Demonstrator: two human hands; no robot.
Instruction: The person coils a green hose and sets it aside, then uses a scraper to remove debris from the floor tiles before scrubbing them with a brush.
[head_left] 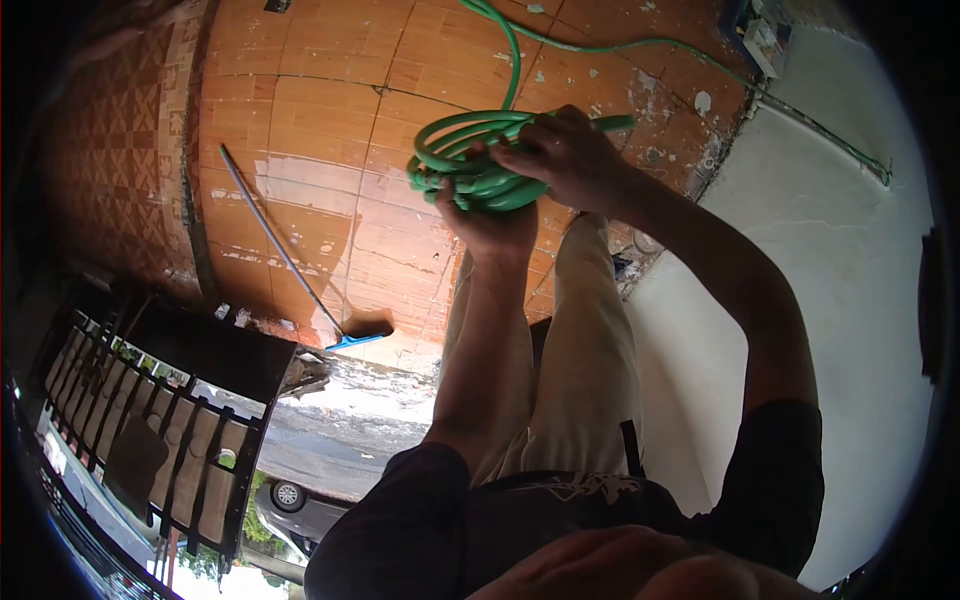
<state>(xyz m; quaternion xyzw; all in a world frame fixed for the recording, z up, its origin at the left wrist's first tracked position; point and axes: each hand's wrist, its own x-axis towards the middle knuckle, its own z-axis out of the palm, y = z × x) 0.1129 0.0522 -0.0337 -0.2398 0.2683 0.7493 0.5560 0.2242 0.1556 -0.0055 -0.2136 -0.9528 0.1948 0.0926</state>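
Observation:
A coiled green hose (pixel 480 185) is held out in front of me in several loops. My left hand (pixel 490 225) supports the coil from below, its thumb over the near side. On top, my right hand (pixel 565 155) is closed around the loops at the right. A short length of hose pokes out past the right knuckles. From the coil, one strand rises and runs along the tiled floor toward the upper right. The loops hide some of the fingers of both hands.
A squeegee (pixel 355 341) with a blue head and long handle lies on the wet orange tile floor (pixel 310 110). A white wall (pixel 800 240) stands at the right. Boxes (pixel 765 45) sit in the upper right corner. A slatted gate (pixel 170 440) and a parked car (pixel 300 510) are lower left.

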